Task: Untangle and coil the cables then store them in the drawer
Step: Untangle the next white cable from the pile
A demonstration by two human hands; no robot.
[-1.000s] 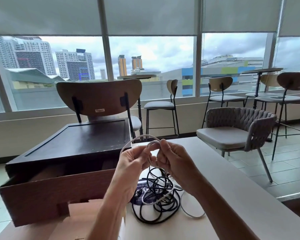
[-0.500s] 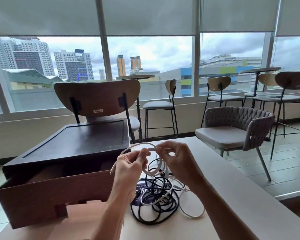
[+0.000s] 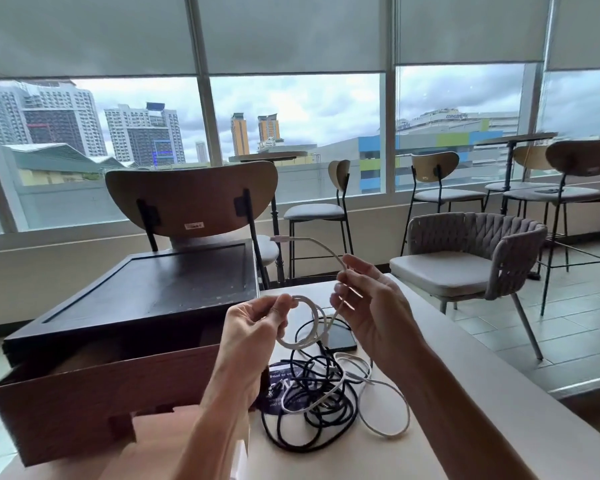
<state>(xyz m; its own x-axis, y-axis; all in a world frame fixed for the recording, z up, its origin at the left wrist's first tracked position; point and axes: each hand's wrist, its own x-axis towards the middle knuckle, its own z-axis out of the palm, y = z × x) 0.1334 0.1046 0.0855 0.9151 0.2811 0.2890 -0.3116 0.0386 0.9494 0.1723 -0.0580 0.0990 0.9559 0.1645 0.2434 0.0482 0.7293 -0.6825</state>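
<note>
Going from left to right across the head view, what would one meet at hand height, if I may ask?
In order: open drawer → left hand → white cable → right hand → woven grey armchair.

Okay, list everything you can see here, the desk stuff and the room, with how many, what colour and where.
White cable: one, white, partly coiled, held up between both hands.
Loose cables: count unclear, black and white, tangled on the table below the hands.
Phone: one, black, on the table behind the tangle.
Leaflet: one, dark blue, under the tangle.
Drawer: one, brown, pulled open, left.
Cabinet: one, dark, above the drawer.
Table: one, beige, foreground.
Wooden chair: one, brown, behind the cabinet.
Woven armchair: one, grey, right.
Bar stools: several, wood backs, by the windows.
Left hand: pinches the coil.
Right hand: holds the cable's free length.
</note>
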